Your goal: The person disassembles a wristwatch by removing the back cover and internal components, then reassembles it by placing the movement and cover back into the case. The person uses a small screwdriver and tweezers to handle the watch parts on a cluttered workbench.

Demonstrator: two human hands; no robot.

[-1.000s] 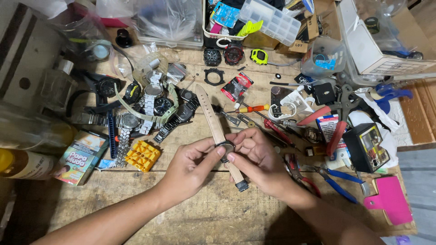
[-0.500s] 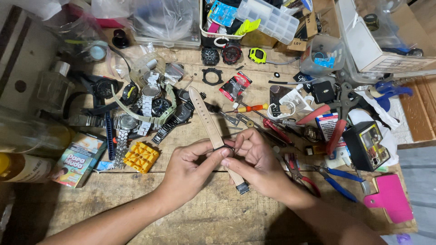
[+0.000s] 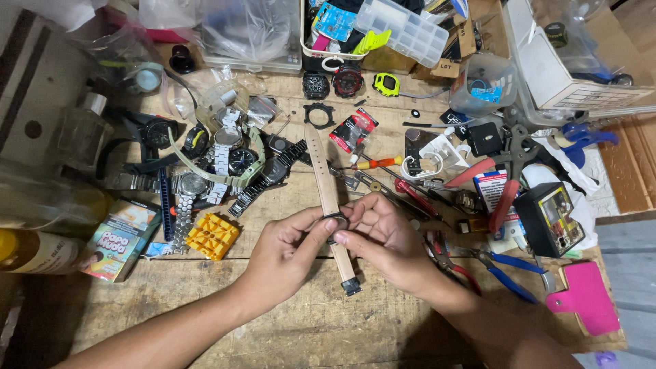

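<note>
Head view, looking straight down: I see both hands meeting over a cluttered wooden surface (image 3: 205, 321). My left hand (image 3: 283, 249) pinches the small round case of a wristwatch (image 3: 334, 222) between thumb and fingertips, and my right hand (image 3: 389, 242) closes on the same case from the other side, forefinger and thumb pressed to it. The watch is held just above the surface near its middle — its tan leather strap (image 3: 322, 174) runs up and away from the hands, while the other half of the strap drops below them and ends in a dark buckle (image 3: 350, 287).

Around the hands lies a lot of gear. To the left sit a yellow plastic block (image 3: 212, 236) and a heap of metal-band watches (image 3: 229, 164). To the right lie blue-handled pliers (image 3: 509, 270), red-handled pliers (image 3: 492, 188) and a pink flat piece (image 3: 588, 301). A small orange-handled screwdriver (image 3: 376, 164) rests just above my right hand. A clear compartment box (image 3: 403, 27) stands at the far edge.
</note>
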